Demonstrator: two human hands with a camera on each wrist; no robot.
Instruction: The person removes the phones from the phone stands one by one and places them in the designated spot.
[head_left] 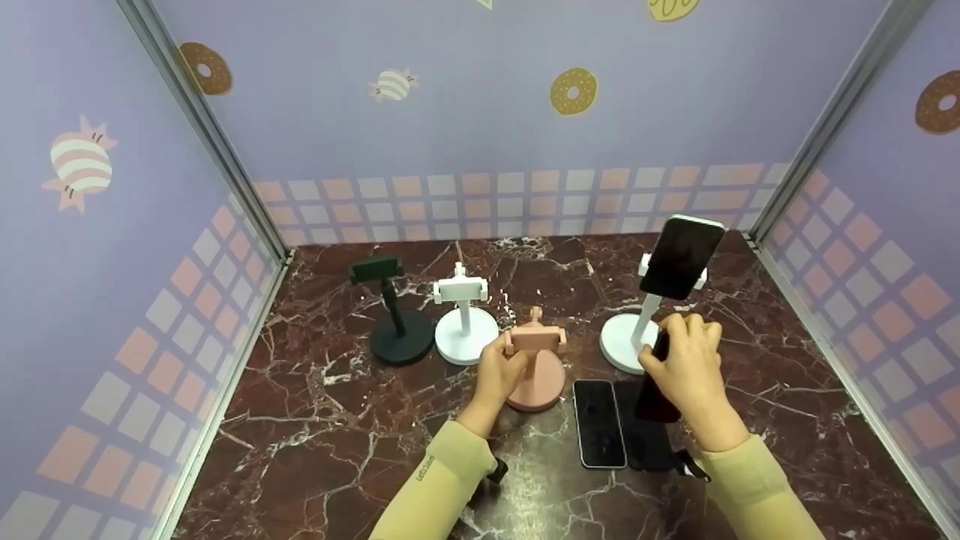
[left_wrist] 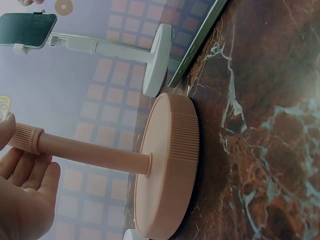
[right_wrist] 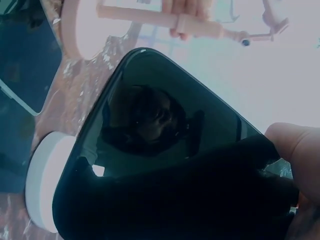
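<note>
The left hand [head_left: 499, 375] reaches forward, its thumb and fingers closed round the upper post of a salmon-pink phone stand with a round base [head_left: 544, 384], which stands upright on the table. The right hand [head_left: 686, 364], back upward, pinches a glossy black rectangular phone [head_left: 658, 405] by its edges, tilted near a white round-based stand [head_left: 622, 341] that bears a pale-edged phone [head_left: 682, 256]. Only the left wrist view shows the pink stand's ribbed collar and ribbed base rim clearly; the right wrist view alone reveals dark reflections across the held phone's screen. The tabletop [head_left: 337, 457] is polished red-brown marbling veined with white, enclosed by lilac panels [head_left: 487, 127] printed with doughnuts, sweets and pink-and-white squares, joined by grey metal corner posts [head_left: 825, 112].
</note>
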